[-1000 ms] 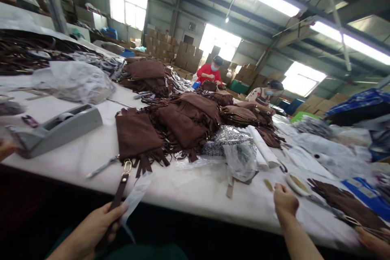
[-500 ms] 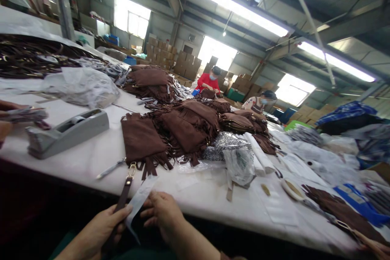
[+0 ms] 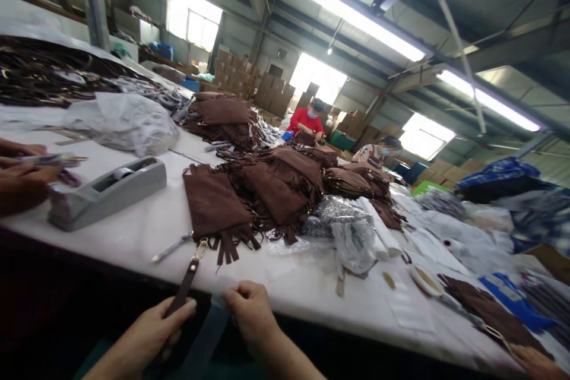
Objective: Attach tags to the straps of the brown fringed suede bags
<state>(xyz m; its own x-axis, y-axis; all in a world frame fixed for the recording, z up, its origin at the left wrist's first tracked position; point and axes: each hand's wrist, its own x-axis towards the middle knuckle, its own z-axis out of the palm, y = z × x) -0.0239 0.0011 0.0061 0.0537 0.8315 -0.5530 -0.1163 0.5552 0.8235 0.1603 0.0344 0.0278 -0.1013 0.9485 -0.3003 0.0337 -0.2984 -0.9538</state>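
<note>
My left hand (image 3: 167, 323) is closed around a dark brown strap (image 3: 187, 282), whose gold clasp lies at the lower corner of a fringed brown bag (image 3: 216, 202) on the table. Just to the right, my right hand (image 3: 252, 309) pinches the upper end of a thin translucent strip (image 3: 207, 329), which hangs below the table edge between my hands. A thin silvery piece (image 3: 171, 247) lies left of the clasp. More fringed brown bags (image 3: 282, 184) are piled behind the first one.
A grey tape dispenser (image 3: 107, 193) stands on the white table (image 3: 133, 249) at left, beside another person's hands (image 3: 22, 175). Clear plastic packaging (image 3: 354, 243) lies right of the bags. Another hand (image 3: 532, 359) is at the lower right. Two people work beyond the piles.
My right hand has closed on the strip and moved slightly right. The strip has swung down between my hands, away from my left hand. The other person's hands at left have moved further into view.
</note>
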